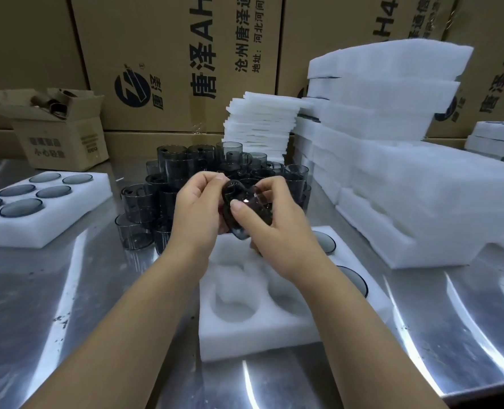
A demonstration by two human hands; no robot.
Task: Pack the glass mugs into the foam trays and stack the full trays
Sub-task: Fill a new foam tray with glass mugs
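Holding a smoky grey glass mug (246, 212) at frame centre, left hand (199, 212) and right hand (270, 224) fingers pinching it, tilted above the white foam tray (262, 326), likely for seating in an empty hole.

Packing area of a warehouse or factory: printed cartons (185, 63) walled up behind a steel table (82, 290), foam stacks (377, 113), massed glass mugs (162, 184), filled tray (44, 208).

Steel table (67, 290): foam trays (244, 329), mugs (144, 202), carton (58, 137).
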